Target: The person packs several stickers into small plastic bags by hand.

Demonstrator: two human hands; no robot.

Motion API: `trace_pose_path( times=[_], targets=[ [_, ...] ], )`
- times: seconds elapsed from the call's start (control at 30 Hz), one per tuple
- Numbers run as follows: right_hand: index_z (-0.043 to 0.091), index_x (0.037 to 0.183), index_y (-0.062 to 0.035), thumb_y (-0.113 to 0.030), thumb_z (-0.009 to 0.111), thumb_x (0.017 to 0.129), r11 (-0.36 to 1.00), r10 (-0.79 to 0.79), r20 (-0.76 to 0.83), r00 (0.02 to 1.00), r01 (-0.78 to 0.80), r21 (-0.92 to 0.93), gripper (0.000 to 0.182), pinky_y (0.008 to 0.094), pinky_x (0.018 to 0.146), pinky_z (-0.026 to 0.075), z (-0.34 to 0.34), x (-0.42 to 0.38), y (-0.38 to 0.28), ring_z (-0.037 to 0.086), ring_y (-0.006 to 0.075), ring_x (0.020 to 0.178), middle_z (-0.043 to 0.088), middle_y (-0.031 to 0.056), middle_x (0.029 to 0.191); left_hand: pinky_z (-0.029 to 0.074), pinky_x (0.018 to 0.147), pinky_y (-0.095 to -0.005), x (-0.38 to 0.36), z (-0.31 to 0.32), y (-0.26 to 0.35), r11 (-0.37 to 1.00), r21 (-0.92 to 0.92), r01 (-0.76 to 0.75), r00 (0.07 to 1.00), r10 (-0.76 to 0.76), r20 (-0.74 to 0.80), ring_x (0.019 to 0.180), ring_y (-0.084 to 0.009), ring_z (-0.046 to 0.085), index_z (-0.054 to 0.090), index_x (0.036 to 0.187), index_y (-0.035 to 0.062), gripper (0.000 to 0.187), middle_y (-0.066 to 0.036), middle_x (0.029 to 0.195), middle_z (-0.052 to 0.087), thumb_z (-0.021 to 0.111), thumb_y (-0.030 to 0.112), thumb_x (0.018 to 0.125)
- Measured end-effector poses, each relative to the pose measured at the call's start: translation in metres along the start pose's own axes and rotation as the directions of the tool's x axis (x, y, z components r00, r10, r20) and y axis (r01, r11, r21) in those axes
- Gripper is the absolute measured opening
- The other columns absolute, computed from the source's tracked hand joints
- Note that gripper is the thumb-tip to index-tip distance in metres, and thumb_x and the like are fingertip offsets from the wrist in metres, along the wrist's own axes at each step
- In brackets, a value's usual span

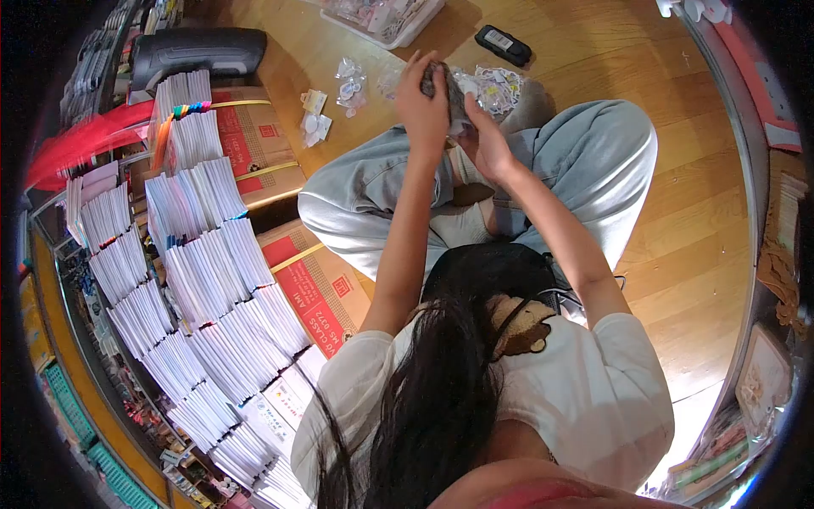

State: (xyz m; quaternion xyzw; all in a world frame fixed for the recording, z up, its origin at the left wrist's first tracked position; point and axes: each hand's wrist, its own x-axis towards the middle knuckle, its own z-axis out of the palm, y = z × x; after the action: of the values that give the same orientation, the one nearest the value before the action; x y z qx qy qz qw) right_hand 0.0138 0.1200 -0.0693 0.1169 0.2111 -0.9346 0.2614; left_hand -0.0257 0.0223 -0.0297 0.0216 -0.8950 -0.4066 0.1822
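Note:
My left hand [422, 102] is raised over my crossed legs, its fingers curled around a dark grey bundle [454, 95] that looks partly wrapped in clear plastic. From the right, my right hand [487, 142] grips the lower side of the same bundle with the thumb up. What exactly the bundle is, I cannot make out. Just beyond my right hand lies a clear bag of small white printed pieces [498, 90]. Left of my hands, small clear packets [349, 85] and white cards or tags [315, 119] rest on the wooden floor.
A white tray [413, 32] of packets sits ahead, with a black labelled case [503, 46] to its right. Stacks of white booklets [212, 271] and red-printed cartons [315, 276] line my left side. Shelving with hanging goods [784, 246] curves along the right.

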Motion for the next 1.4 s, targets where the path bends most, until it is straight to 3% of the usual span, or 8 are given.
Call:
trace_pose_path(
  times=[0.4,0.63,0.83,0.87,0.97,1.1,1.2,1.4],
  targets=[
    [0.041,0.125,-0.0076,-0.045,0.033,0.092,0.987,0.006,0.032,0.999,-0.011,0.158,0.051,0.0346,0.097,0.033,0.012,-0.007,-0.019,0.047,0.0190,0.111,0.049,0.0053,0.121,0.032,0.097,-0.0433,-0.030,0.011,0.011,0.948,0.194,-0.251,0.967,0.254,0.011,0.118,-0.0408,0.038,0.056,0.109,0.0067,0.030,-0.016,0.121,0.049,0.059,0.013,0.080],
    [0.044,0.123,-0.0061,-0.041,0.035,0.092,0.977,0.043,0.048,0.998,-0.053,0.209,0.048,0.0341,0.096,0.033,-0.004,0.000,-0.004,0.047,0.0199,0.109,0.052,0.0075,0.116,0.039,0.089,-0.0367,-0.002,0.004,-0.007,0.976,-0.184,0.118,0.989,-0.131,-0.061,0.103,-0.0318,0.052,0.055,0.108,0.0008,0.030,-0.018,0.111,0.055,0.059,0.014,0.081],
    [0.051,0.115,-0.0050,-0.042,0.037,0.091,0.982,0.053,-0.082,0.995,-0.037,0.183,0.046,0.0343,0.093,0.035,0.007,-0.009,-0.017,0.049,0.0187,0.106,0.054,0.0063,0.112,0.035,0.093,-0.0411,-0.039,0.009,0.010,0.990,0.008,-0.142,0.989,0.143,-0.038,0.114,-0.0371,0.042,0.049,0.117,0.0054,0.044,-0.021,0.130,0.036,0.064,0.019,0.078],
    [0.049,0.116,-0.0056,-0.043,0.038,0.090,0.988,0.036,-0.039,0.999,-0.030,0.154,0.047,0.0335,0.092,0.036,0.008,-0.007,-0.017,0.050,0.0190,0.104,0.054,0.0059,0.111,0.040,0.087,-0.0375,-0.030,0.008,0.010,0.972,0.073,-0.225,0.970,0.230,-0.072,0.104,-0.0335,0.051,0.054,0.109,0.0031,0.034,-0.021,0.116,0.049,0.062,0.019,0.079],
    [0.047,0.118,-0.0058,-0.043,0.037,0.090,0.984,0.082,-0.081,0.993,-0.068,0.167,0.048,0.0336,0.092,0.035,0.015,-0.008,-0.020,0.050,0.0192,0.104,0.054,0.0060,0.111,0.043,0.077,-0.0330,-0.003,-0.002,0.006,0.971,-0.154,0.183,0.981,-0.170,0.097,0.089,-0.0287,0.058,0.058,0.097,0.0006,0.025,-0.020,0.095,0.059,0.061,0.019,0.081],
    [0.046,0.118,-0.0040,-0.043,0.037,0.090,0.990,0.019,0.161,0.987,-0.042,0.138,0.049,0.0336,0.093,0.035,-0.005,0.002,-0.011,0.051,0.0191,0.103,0.054,0.0078,0.112,0.044,0.074,-0.0313,-0.005,0.001,-0.005,0.967,-0.120,0.224,0.964,-0.238,-0.121,0.081,-0.0261,0.059,0.058,0.093,-0.0015,0.026,-0.016,0.084,0.060,0.064,0.019,0.079],
    [0.048,0.118,-0.0035,-0.041,0.037,0.090,0.981,0.053,-0.029,0.998,-0.046,0.190,0.047,0.0330,0.092,0.035,0.005,-0.003,-0.016,0.051,0.0194,0.104,0.054,0.0081,0.113,0.043,0.078,-0.0326,-0.030,0.016,-0.004,0.984,-0.141,-0.110,0.979,0.082,-0.186,0.086,-0.0274,0.057,0.055,0.099,-0.0016,0.036,-0.015,0.091,0.059,0.069,0.019,0.073],
    [0.048,0.117,-0.0044,-0.029,0.044,0.091,0.979,0.026,-0.026,0.999,-0.020,0.205,0.036,0.0351,0.096,0.035,0.002,0.001,-0.008,0.049,0.0171,0.107,0.054,0.0057,0.115,0.044,0.070,-0.0324,-0.013,0.009,-0.006,0.986,-0.146,0.083,0.996,-0.088,-0.033,0.075,-0.0261,0.058,0.056,0.093,-0.0017,0.031,-0.015,0.083,0.060,0.069,0.018,0.073]
  ],
)
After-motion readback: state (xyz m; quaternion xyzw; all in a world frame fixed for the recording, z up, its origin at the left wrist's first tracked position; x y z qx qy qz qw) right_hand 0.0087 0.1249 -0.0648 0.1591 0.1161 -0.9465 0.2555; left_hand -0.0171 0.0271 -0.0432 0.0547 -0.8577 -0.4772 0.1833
